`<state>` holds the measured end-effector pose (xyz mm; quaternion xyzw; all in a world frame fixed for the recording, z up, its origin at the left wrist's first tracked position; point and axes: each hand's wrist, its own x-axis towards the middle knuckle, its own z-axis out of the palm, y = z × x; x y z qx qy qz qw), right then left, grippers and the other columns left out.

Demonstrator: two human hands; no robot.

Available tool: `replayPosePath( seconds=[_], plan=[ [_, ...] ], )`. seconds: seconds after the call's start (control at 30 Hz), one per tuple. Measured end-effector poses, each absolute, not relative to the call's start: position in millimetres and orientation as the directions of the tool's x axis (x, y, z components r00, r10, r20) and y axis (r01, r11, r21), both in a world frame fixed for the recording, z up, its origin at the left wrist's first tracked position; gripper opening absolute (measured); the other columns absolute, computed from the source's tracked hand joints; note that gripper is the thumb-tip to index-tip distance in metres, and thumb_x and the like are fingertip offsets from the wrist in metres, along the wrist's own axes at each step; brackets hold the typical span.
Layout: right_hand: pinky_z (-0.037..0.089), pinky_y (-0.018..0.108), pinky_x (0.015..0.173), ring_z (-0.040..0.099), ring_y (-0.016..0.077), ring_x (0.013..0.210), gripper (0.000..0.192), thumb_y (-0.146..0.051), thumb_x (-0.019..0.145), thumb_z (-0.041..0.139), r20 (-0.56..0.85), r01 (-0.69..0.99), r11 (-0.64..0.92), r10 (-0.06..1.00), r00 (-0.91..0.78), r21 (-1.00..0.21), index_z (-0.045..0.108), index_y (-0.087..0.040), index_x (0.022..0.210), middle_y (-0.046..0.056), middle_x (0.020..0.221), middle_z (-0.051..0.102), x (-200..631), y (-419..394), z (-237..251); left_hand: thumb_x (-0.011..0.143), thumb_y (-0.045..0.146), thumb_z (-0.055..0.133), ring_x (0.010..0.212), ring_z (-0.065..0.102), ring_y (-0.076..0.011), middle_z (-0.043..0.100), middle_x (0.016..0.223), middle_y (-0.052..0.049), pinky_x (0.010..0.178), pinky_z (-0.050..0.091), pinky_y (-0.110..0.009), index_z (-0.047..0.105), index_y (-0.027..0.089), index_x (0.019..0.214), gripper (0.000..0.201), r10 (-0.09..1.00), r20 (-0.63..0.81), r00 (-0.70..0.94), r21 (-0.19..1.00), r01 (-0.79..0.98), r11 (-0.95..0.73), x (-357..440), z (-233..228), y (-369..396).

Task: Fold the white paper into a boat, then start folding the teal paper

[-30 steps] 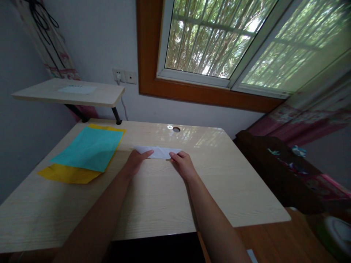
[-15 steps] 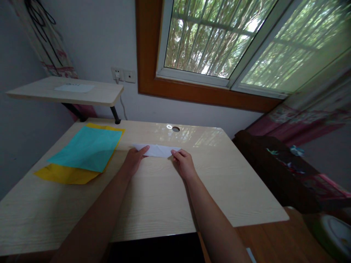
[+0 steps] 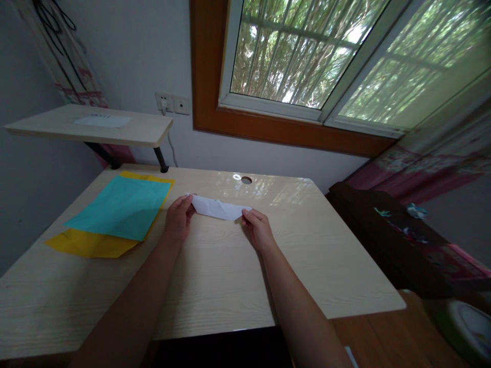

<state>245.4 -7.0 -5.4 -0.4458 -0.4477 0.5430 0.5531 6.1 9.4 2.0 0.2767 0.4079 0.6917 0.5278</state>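
A folded strip of white paper [image 3: 218,208] spans the gap between my two hands, over the middle of the table. My left hand [image 3: 179,214] pinches its left end between thumb and fingers, and that end is tilted up. The right end is gripped by my right hand [image 3: 256,225], thumb on top and fingers mostly hidden beneath. Left of my left hand, a turquoise sheet of paper [image 3: 120,207] lies over a yellow sheet [image 3: 92,244], whose edges stick out around it.
The pale wooden table [image 3: 314,255] has a round cable hole [image 3: 246,180] near its back edge. At the back left a raised shelf [image 3: 141,134] on black legs carries a paper label [image 3: 103,120]. A dark cabinet [image 3: 383,245] with small items stands to the right.
My left hand has moved left and slightly up, its thumb now at the end of the white paper strip. The strip's left end has risen. My right hand has hardly moved.
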Motion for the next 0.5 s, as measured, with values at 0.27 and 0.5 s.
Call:
replayPosePath(
  seconds=[0.27,0.5],
  plan=[
    [0.035,0.027,0.057,0.047,0.0126,0.06,0.035,-0.053,0.079,0.076,0.041,-0.224,0.044,0.999,0.021,-0.974,0.07,-0.02,0.07,0.001,0.066,0.058,244.6,-5.4,-6.6,0.069,0.037,0.082,0.075,0.063,-0.0122,0.068,0.083,-0.001,0.068,0.049,-0.024,0.073,0.017,0.086,0.028,0.941,-0.042,-0.337,0.859,-0.493,-0.138,4.4,2.0,11.2],
    [0.034,0.027,0.055,0.046,0.0116,0.059,0.032,-0.051,0.077,0.077,0.073,-0.201,0.094,0.991,0.113,-0.975,0.07,-0.02,0.073,0.0,0.069,0.061,241.9,-4.4,-3.9,0.069,0.038,0.081,0.08,0.065,-0.0139,0.07,0.089,-0.003,0.072,0.051,-0.025,0.074,0.017,0.087,0.029,0.95,-0.038,-0.311,0.881,-0.459,-0.115,6.2,3.1,9.2]
  ],
)
